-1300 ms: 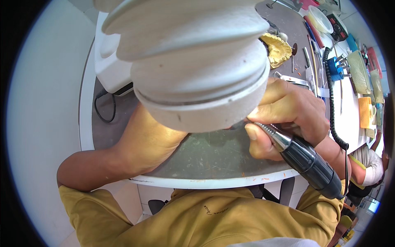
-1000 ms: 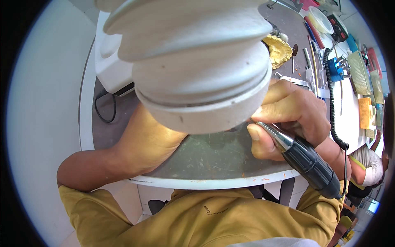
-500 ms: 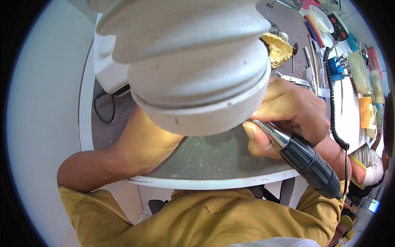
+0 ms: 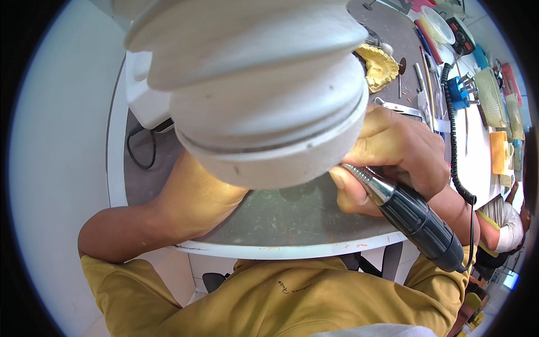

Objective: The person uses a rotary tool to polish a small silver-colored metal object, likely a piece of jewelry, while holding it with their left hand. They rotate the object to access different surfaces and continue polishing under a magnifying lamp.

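A white ribbed suction hose fills the upper middle of the head view and hides what lies under it. My right hand is closed round a black and silver rotary handpiece, whose tip disappears under the hose rim. My left hand reaches in from the lower left to beneath the hose; its fingers and anything in them are hidden. Both hands are over the grey worktop. Just beyond my right hand lie a yellow dental cast and a small metal instrument.
A white machine with a cable stands left, beside a wall. Along the right lie pens, a coiled cord, a blue bur holder, an orange basket and a round tub. Another person's arm shows at the far right.
The hose sits slightly lower and farther left than a second ago. My hands and the handpiece stay almost in place, with only small shifts.
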A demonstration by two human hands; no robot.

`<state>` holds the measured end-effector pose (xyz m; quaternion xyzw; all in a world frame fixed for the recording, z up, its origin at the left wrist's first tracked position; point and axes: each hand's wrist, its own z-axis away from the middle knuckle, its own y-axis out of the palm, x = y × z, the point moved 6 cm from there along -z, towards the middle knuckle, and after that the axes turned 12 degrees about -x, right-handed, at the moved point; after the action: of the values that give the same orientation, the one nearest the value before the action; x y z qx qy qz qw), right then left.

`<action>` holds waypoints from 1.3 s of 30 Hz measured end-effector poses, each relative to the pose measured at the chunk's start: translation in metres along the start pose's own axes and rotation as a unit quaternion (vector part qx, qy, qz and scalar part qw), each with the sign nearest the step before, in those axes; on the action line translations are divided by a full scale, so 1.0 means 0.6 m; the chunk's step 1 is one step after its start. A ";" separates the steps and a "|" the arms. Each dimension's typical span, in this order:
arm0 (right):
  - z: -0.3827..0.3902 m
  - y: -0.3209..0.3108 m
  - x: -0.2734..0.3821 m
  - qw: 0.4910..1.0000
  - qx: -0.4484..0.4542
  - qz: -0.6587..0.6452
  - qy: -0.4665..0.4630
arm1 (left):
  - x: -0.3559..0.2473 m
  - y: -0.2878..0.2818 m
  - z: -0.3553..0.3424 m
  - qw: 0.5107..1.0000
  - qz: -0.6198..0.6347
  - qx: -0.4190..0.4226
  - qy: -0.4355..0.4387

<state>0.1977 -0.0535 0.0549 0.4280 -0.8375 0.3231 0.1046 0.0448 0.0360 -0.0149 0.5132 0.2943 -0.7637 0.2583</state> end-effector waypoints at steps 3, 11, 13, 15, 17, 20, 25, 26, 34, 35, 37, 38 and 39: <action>-0.001 0.000 0.000 1.000 0.000 -0.014 -0.001 | 0.003 0.000 0.000 1.000 0.009 0.000 -0.002; -0.002 0.000 0.002 1.000 0.004 -0.006 -0.005 | -0.001 0.000 0.000 1.000 0.014 -0.004 0.001; 0.001 0.001 0.000 1.000 -0.010 -0.010 -0.002 | 0.000 0.000 0.000 1.000 0.014 -0.008 0.002; 0.001 0.002 -0.001 1.000 -0.013 -0.013 -0.007 | 0.001 0.001 0.000 1.000 0.017 -0.008 0.003; -0.001 0.002 0.000 1.000 -0.004 -0.012 -0.017 | -0.001 0.001 -0.001 1.000 0.016 -0.006 0.003; 0.001 0.003 -0.002 1.000 -0.010 -0.011 -0.010 | 0.001 0.000 -0.002 1.000 0.015 -0.005 0.000; 0.007 0.000 -0.007 0.998 0.013 -0.042 0.036 | 0.020 -0.002 -0.003 0.994 0.104 -0.002 -0.027; 0.008 -0.001 -0.007 0.997 0.020 -0.053 0.051 | 0.022 -0.004 -0.001 0.993 0.116 0.002 -0.030; 0.008 -0.001 -0.007 0.997 0.044 -0.060 0.020 | 0.021 -0.016 -0.017 0.998 0.041 0.039 -0.020; 0.007 -0.002 -0.006 0.998 0.043 -0.053 0.017 | 0.023 -0.017 -0.018 0.998 0.039 0.039 -0.019; 0.004 -0.001 -0.004 0.998 0.039 -0.041 0.013 | 0.027 -0.020 -0.020 0.999 0.033 0.040 -0.014; 0.004 -0.001 -0.003 0.999 0.037 -0.034 0.013 | 0.027 -0.020 -0.020 0.998 0.039 0.040 -0.015; 0.003 -0.001 -0.002 0.999 0.035 -0.027 0.012 | 0.026 -0.019 -0.019 0.998 0.045 0.039 -0.015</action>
<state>0.1988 -0.0541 0.0530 0.4496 -0.8127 0.3544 0.1085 0.0386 0.0504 -0.0311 0.5242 0.2368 -0.7700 0.2760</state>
